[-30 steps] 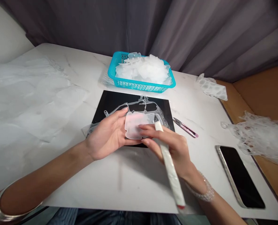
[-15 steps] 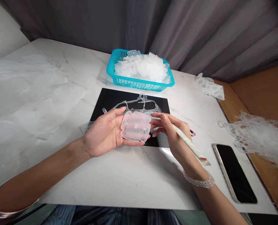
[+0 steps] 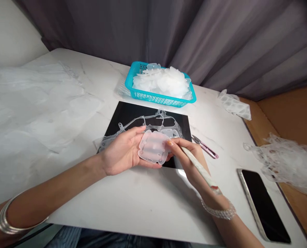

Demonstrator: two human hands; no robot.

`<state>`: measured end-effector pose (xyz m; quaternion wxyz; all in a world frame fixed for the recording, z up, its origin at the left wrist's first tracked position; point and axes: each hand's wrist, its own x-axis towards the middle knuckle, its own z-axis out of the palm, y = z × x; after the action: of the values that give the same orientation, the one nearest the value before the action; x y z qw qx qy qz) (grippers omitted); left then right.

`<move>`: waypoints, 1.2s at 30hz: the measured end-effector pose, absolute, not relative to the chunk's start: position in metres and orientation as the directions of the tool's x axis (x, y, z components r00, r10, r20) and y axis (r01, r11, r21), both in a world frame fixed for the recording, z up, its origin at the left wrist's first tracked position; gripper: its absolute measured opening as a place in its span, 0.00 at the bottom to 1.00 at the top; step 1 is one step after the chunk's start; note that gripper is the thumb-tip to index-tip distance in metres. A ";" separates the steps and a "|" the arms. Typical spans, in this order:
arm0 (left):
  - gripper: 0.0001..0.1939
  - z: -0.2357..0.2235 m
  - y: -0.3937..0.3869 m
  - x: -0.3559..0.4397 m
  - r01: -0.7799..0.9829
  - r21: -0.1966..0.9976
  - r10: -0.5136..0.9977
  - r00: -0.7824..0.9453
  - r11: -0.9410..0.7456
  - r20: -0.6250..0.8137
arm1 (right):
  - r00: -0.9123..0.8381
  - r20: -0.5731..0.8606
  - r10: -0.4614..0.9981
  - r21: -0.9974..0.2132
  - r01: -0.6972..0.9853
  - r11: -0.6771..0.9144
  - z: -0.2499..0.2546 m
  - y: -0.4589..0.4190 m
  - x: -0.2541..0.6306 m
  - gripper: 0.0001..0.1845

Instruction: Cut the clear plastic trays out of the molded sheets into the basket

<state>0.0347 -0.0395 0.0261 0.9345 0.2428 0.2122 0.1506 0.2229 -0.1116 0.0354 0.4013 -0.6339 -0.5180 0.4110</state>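
Observation:
My left hand (image 3: 122, 151) cradles a translucent squarish plastic piece (image 3: 153, 147) with rounded corners, held just above a black mat (image 3: 125, 115). My right hand (image 3: 191, 158) grips a slim white wrapped tool (image 3: 200, 168) like a pen, its tip touching the piece's right edge. A clear plastic frame of leftover trim (image 3: 153, 124) lies on the mat behind the hands.
A turquoise basket (image 3: 156, 98) heaped with translucent pieces stands behind the mat. Small pink snips (image 3: 205, 146) lie right of the mat, a phone (image 3: 263, 201) at the near right. Plastic scraps (image 3: 288, 160) pile at the right, clear sheeting (image 3: 34, 103) at the left.
My right hand turned the white tool from pointing down toward me to a pen grip and brought its tip to the piece's right edge. The left hand kept holding the piece.

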 end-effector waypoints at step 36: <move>0.19 0.020 -0.016 0.014 -0.272 0.927 0.896 0.426 0.260 -0.126 | 0.322 0.005 0.947 -0.991 0.126 -0.037 0.049 -0.068 0.215 0.17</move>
<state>0.0142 -0.0158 0.0202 0.7142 0.4506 0.3461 0.4088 0.2146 -0.0677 0.0486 0.5370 -0.6102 -0.4394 0.3824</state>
